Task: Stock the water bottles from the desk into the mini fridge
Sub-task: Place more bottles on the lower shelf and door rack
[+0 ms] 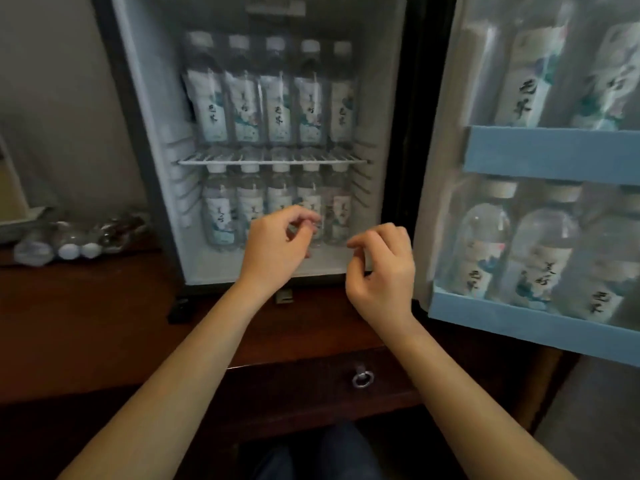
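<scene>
The mini fridge [149, 140] stands open on the dark wooden desk [86, 323]. Several labelled water bottles [277, 109] line its wire shelf [270, 161], and a second row [221, 216] stands on the floor below. More bottles [533, 265] fill the blue door racks [550, 154] at right. My left hand [277, 251] hovers in front of the lower row, fingers loosely curled, holding nothing. My right hand [384, 268] hangs beside it at the fridge's front lip, also empty with fingers apart.
A plastic-wrapped pack of bottles [76, 237] lies on the desk left of the fridge. A desk drawer with a metal ring pull [362, 379] sits below my hands. The open door [540, 168] blocks the right side.
</scene>
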